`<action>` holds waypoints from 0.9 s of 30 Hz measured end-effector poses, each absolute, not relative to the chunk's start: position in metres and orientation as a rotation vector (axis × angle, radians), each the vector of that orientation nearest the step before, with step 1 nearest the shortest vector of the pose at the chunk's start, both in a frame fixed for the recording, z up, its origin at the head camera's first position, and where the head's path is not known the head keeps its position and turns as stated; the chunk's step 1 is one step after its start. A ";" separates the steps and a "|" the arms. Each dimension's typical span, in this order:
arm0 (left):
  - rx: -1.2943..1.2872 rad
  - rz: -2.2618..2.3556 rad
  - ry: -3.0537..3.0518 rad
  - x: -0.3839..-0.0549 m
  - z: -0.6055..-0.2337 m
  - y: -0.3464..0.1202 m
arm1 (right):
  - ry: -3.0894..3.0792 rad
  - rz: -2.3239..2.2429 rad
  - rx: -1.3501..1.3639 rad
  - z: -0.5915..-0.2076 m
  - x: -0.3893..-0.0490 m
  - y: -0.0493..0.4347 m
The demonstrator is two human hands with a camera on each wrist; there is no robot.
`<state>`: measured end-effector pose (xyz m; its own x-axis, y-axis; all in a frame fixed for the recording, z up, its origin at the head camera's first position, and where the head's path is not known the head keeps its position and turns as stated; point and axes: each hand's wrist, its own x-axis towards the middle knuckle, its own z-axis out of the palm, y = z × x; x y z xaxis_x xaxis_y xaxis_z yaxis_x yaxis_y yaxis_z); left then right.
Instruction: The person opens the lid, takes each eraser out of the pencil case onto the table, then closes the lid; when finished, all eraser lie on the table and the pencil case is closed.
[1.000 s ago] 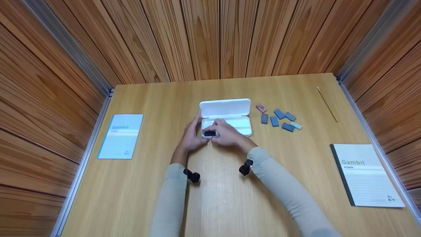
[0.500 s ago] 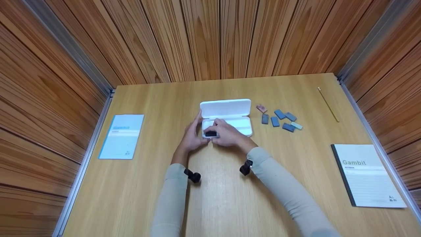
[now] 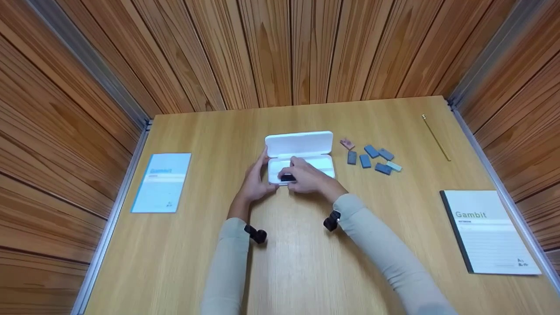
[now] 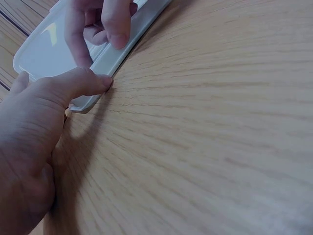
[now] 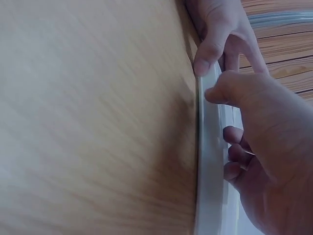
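A white pencil case (image 3: 323, 165) lies on the table with its lid (image 3: 299, 144) raised at the back. My left hand (image 3: 256, 181) grips its left end, the thumb (image 4: 93, 83) along the front edge and the fingers at the side, partly hidden. My right hand (image 3: 306, 177) reaches into the case. Its thumb (image 5: 227, 90) is over the front rim; other fingers (image 5: 235, 152) curl in over the inside. Under this hand, a small black patch (image 3: 288, 178) shows in the head view; I cannot tell whether it is a thing the hand holds.
Right of the case lie several dark blue blocks (image 3: 365, 161), a pinkish block (image 3: 347, 143) and a pale one (image 3: 393, 166), like erasers. A thin gold stick (image 3: 435, 138) lies farther right. Notebooks lie at left (image 3: 161, 183) and right (image 3: 490, 232). Wooden walls (image 3: 275, 52) surround the table.
My right hand has moved slightly right inside the case, and the black patch under it has shifted the same way. My left hand stays at the case's left end.
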<state>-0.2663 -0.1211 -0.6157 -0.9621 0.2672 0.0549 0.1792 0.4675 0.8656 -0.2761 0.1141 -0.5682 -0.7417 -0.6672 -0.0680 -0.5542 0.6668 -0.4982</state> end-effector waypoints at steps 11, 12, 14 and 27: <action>0.366 1.506 2.623 -0.267 -0.614 -0.120 | 2.631 -0.624 -0.930 -0.559 -0.275 0.120; 0.366 1.504 2.624 -0.266 -0.614 -0.120 | 2.633 -0.631 -0.931 -0.560 -0.275 0.120; 0.366 1.509 2.622 -0.266 -0.613 -0.121 | 2.635 -0.652 -0.927 -0.561 -0.274 0.121; 0.413 1.542 2.620 -0.266 -0.616 -0.120 | 2.607 -0.940 -0.832 -0.571 -0.272 0.132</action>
<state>-0.2656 -0.1204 -0.6157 -0.9610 0.2667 0.0725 0.1929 0.4594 0.8670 -0.2719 0.1320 -0.5709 -0.8067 -0.5898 -0.0369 -0.4306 0.6294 -0.6469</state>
